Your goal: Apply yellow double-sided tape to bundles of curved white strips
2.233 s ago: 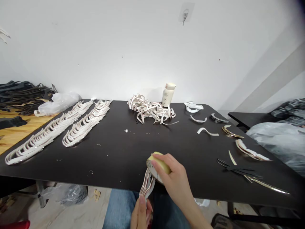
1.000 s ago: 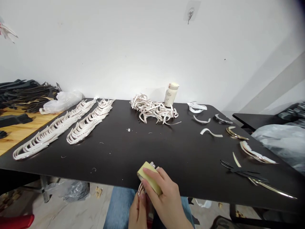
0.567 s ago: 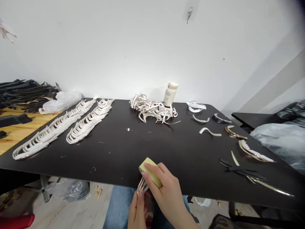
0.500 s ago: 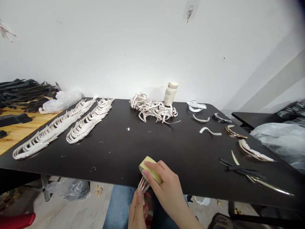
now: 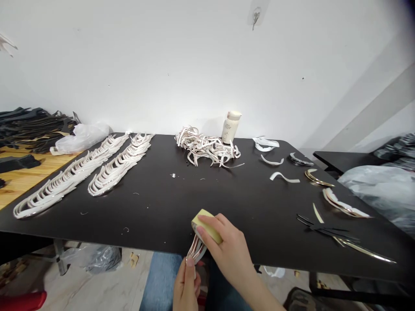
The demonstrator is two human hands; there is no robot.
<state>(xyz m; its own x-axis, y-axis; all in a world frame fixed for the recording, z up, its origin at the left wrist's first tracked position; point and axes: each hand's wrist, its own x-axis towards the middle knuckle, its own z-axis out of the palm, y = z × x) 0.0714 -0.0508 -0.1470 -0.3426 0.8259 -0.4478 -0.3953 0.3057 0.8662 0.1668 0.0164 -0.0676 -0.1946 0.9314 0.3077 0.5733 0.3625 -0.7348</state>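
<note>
- Far left, side surface: a wooden top carries dark strips and a clear plastic bag. Neither hand is near them.
- Left part of the desk: two long rows of pale curved bands lie nested one behind another, in order. Judgement: these look like the finished pieces and make up the larger share of what is on the desk.
- Rear centre: a loose heap of pale peeled strips lies just beside a small white bottle. Judgement: the heap appears to be waste from pieces already handled.
- Front edge, centre: the left hand sits below the desk edge, grip closed on the lower ends of a small bundle of curved bands.
- Just to its right, the right hand holds a yellow tape roll against the upper end of that bundle, fingers wrapped over the roll, grip closed. The bundle sits at the desk edge, between the two hands. Judgement: this piece is in work, not finished.
- Right part of the desk: several single curved bands and white strips lie well apart; dark thin pieces lie near the front right. Judgement: these few appear to be what is left.
- Far right: a plastic bag lies past the desk corner.
</note>
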